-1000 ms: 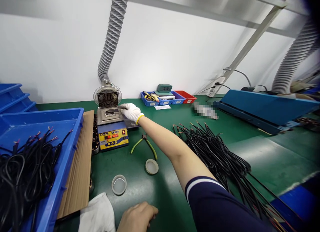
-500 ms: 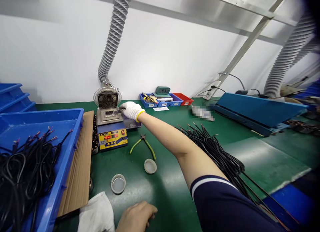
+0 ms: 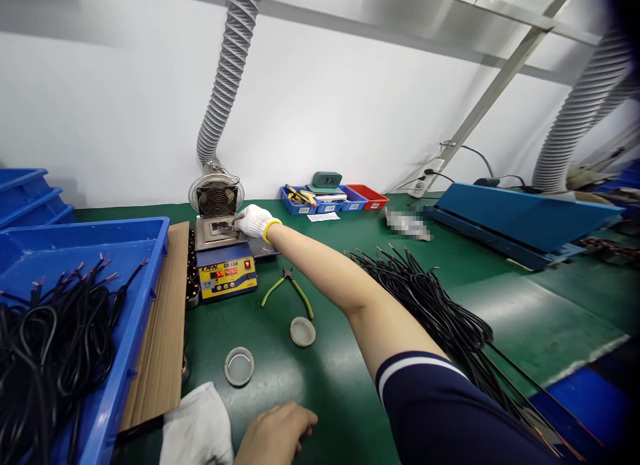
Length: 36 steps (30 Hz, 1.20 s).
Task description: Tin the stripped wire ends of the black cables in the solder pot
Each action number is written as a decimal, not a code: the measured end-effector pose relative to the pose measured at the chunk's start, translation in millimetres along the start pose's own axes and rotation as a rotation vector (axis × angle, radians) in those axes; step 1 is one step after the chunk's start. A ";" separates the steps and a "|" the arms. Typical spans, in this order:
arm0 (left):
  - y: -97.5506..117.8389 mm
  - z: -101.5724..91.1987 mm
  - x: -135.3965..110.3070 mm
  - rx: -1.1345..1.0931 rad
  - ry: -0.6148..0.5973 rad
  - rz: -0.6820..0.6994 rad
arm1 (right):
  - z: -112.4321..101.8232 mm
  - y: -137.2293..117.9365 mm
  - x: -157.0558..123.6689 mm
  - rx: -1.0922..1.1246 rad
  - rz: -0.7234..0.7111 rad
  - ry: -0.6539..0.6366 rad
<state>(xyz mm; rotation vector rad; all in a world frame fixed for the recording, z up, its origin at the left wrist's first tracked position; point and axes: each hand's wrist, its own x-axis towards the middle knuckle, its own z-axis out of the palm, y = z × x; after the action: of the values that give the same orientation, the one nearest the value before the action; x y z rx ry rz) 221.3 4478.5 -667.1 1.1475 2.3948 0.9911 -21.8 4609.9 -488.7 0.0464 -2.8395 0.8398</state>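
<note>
My right hand (image 3: 254, 221), in a white glove with a yellow cuff, reaches out to the metal top of a solder pot (image 3: 226, 270) with a yellow and blue front and red digits. Its fingers are curled and pinched over the pot's opening; what they grip is too small to name. My left hand (image 3: 276, 434) is bare and rests at the near edge of the green table (image 3: 340, 385), fingers curled under, beside a white cloth (image 3: 197, 428). Green-handled cutters (image 3: 290, 288) lie just under my right forearm.
A fan (image 3: 216, 197) on a grey ribbed duct (image 3: 226, 85) stands behind the pot. Two round lids (image 3: 303, 331) (image 3: 239, 366) lie on the table. Black cables (image 3: 430, 305) sprawl at right, more fill the blue bin (image 3: 145, 251) at left, beside cardboard (image 3: 160, 331). Small bins (image 3: 330, 199) and a blue machine (image 3: 520, 218) sit behind.
My right hand has slid left from the pot's right edge to over its opening. My left hand has hardly moved. The view shifted slightly.
</note>
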 end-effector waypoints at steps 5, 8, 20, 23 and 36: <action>6.7 -6.0 -1.4 -0.041 -0.001 -0.006 | 7.9 2.4 -1.6 0.127 0.035 -0.017; 7.0 -7.0 -1.4 -0.045 -0.009 0.004 | 14.3 7.7 -1.3 0.250 0.067 -0.026; 12.0 -9.8 -1.4 -0.021 -0.021 -0.029 | 29.3 17.8 -13.8 0.585 0.141 -0.016; 12.6 -12.3 -0.6 -0.019 -0.058 -0.028 | 17.2 34.7 -20.9 0.483 0.127 0.047; 1.7 -6.3 0.7 -0.038 -0.076 -0.005 | -7.4 103.4 -47.5 -0.256 0.028 0.195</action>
<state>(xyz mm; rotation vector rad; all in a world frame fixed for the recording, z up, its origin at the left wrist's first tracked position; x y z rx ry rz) 218.4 4476.9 -661.4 1.1439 2.3087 0.9687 17.9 4699.8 -546.6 -0.1039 -2.7414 0.4512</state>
